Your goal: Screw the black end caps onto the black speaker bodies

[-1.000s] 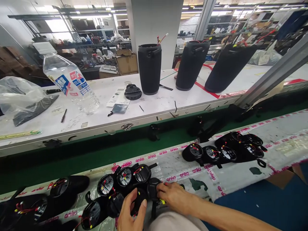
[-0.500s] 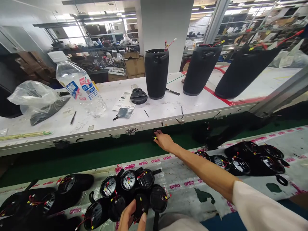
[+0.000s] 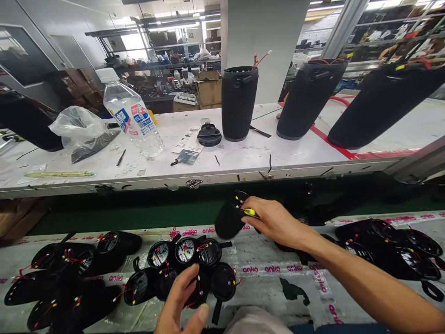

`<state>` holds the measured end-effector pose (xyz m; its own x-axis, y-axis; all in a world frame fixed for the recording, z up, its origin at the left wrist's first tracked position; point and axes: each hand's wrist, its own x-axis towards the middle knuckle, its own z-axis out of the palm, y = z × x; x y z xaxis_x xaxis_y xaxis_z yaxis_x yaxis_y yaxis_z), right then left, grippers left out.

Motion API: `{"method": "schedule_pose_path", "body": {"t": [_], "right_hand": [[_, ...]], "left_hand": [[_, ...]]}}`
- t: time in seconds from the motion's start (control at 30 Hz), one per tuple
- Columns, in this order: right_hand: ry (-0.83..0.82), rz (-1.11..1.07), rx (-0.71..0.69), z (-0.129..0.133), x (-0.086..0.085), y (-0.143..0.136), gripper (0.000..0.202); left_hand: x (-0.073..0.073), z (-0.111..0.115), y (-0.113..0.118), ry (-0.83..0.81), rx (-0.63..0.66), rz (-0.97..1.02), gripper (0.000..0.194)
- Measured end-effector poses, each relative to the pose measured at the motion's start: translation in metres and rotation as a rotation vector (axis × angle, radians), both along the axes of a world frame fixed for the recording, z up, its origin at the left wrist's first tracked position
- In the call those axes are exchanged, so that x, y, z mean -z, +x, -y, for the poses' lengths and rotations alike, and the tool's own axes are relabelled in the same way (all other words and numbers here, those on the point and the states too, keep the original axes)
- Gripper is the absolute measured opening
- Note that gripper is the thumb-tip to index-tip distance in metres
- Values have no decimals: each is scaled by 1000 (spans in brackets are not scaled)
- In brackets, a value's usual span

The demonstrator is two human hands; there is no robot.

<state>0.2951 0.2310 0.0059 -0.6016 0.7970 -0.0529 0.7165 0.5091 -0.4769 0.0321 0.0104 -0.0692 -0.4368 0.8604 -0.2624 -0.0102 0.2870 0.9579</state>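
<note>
Nearest, the left hand (image 3: 182, 304) is hovering with its fingers spread, gripping nothing, beside a cluster of wired housings (image 3: 223, 284); I cannot tell whether it is touching one. These are lying with open ends exposed, probably leaving the red leads reachable, on a film-covered surface (image 3: 259, 294) that is perhaps protecting their fabric. Farther out, the fingers of the right hand (image 3: 247, 208) are closing on the open end of a tilted black speaker housing (image 3: 227, 222), with a yellow tool (image 3: 249, 212) tucked in, seemingly sparing the other hand. Beyond a green strip (image 3: 114, 211), an upright speaker (image 3: 239, 104) is standing on the white tabletop (image 3: 236, 160).
</note>
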Motion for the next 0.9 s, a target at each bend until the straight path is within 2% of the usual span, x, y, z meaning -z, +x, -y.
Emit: {"method": "schedule_pose_path", "body": {"t": [0.07,0.13,0.2,0.23,0.3,0.37,0.47,0.6,0.7,0.83,0.9], "right_hand": [[-131,-229,-113,18,-25,18,20],[-359,-426,-198,32,-38,24,28],[-573,-543,-242,45,-38,22,35],[-644,-574,-255,51,-34,18,37],[-695,-597,-250,62,-23,13,37],[-615,-548,-203,72,-14,12,36],[-428,-370,-175,86,-12,17,33],[-158,-179,-413,97,-16,15,17],[77,-126,-568,102,-15,3,21],[235,-83,-683,107,-11,-8,27],[230,-122,-684,111,-8,-9,24]], "left_hand": [[-26,-26,4,79,88,80,82],[-43,-45,16,159,191,238,100],[-49,-50,32,134,294,465,114],[-49,-48,41,93,321,575,114],[-47,-35,54,23,287,681,107],[-45,-19,61,-19,185,651,102],[-51,-1,62,-90,83,459,100],[-63,12,59,-172,68,111,98],[-67,18,59,-192,29,6,96],[-67,24,57,-211,-27,-74,91],[-69,26,54,-220,-27,-100,89]]}}
